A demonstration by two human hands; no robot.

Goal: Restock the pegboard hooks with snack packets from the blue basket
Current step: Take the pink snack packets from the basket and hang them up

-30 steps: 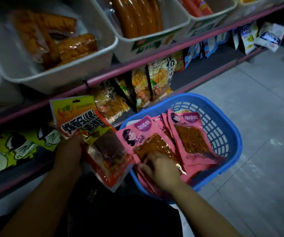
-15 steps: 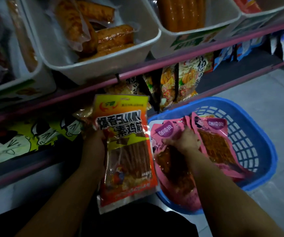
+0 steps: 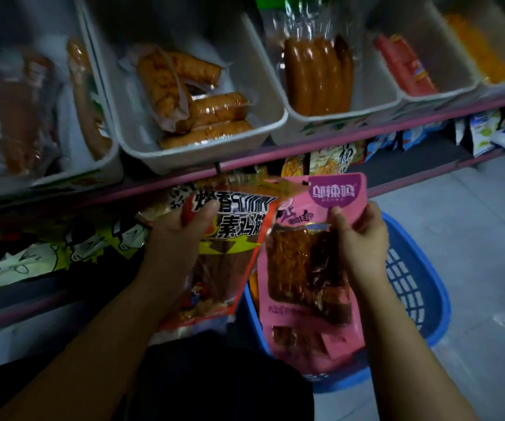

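The orange-yellow snack packet (image 3: pixel 215 262) is gripped near its top by the left hand (image 3: pixel 181 229). Just right of it, the pink snack packet (image 3: pixel 303 268) is pinched by the right hand (image 3: pixel 357 235), held above the blue basket (image 3: pixel 415 299).

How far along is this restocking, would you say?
Midway, it seems. Yellow-and-red packets already hang below the shelf rail, gripped by the left hand. The right hand holds a pink packet lifted from the blue basket, not yet hooked. More pink packets appear left in the basket.
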